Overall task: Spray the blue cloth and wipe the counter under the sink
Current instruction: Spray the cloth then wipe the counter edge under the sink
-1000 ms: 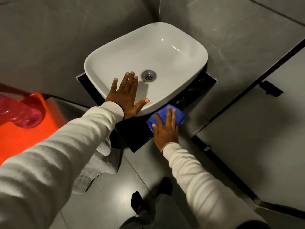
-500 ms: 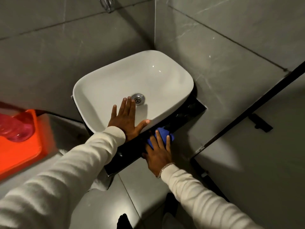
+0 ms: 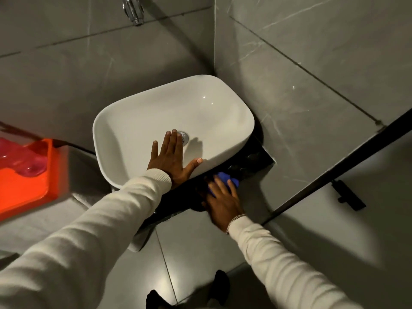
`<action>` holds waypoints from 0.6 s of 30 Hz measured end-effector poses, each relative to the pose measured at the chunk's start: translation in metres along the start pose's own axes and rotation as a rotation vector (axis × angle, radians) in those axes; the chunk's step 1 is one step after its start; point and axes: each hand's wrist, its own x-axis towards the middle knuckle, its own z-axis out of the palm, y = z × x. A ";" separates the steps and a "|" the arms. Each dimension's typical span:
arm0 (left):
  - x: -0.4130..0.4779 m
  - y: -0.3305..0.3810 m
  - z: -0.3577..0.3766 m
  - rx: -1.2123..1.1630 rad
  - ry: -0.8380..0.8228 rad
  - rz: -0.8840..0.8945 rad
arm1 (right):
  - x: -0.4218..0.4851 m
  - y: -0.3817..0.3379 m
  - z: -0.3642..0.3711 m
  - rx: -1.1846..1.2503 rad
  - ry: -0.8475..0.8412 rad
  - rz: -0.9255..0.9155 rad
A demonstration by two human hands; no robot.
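Note:
A white basin sits on a black counter in the corner of grey tiled walls. My left hand lies flat and spread on the basin's near rim, fingertips close to the drain. My right hand presses the blue cloth down on the counter just under the basin's front edge. Most of the cloth is hidden by my fingers. No spray bottle is in view.
A chrome tap juts from the wall above the basin. An orange tub with pink things in it stands at the left. A pale towel hangs below the counter. A dark door frame runs along the right.
My right hand has slid the blue cloth left and back along the counter under the basin. My head has tilted up, bringing the tap into view. The left hand has stayed on the rim.

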 end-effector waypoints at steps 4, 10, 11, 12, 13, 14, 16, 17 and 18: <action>0.006 0.009 0.001 -0.016 -0.024 -0.006 | 0.007 0.032 -0.013 0.016 0.106 0.190; 0.021 0.028 -0.003 -0.022 -0.096 0.056 | 0.003 0.007 -0.008 0.073 0.025 0.158; 0.023 0.031 -0.003 -0.017 -0.087 0.063 | 0.006 0.025 -0.011 0.044 0.035 0.125; 0.025 0.033 -0.003 -0.015 -0.081 0.066 | 0.009 0.043 -0.015 0.024 0.055 0.132; 0.026 0.033 -0.003 -0.018 -0.080 0.065 | 0.013 0.061 -0.020 0.010 0.059 0.175; 0.026 0.033 -0.002 -0.023 -0.079 0.062 | 0.019 0.077 -0.026 0.009 0.036 0.239; 0.027 0.032 -0.001 -0.028 -0.071 0.058 | 0.029 0.095 -0.030 0.013 0.000 0.340; 0.027 0.032 0.000 -0.030 -0.068 0.058 | 0.032 0.095 -0.029 0.009 -0.001 0.375; 0.027 0.032 0.000 -0.031 -0.064 0.058 | 0.033 0.090 -0.027 0.001 0.001 0.408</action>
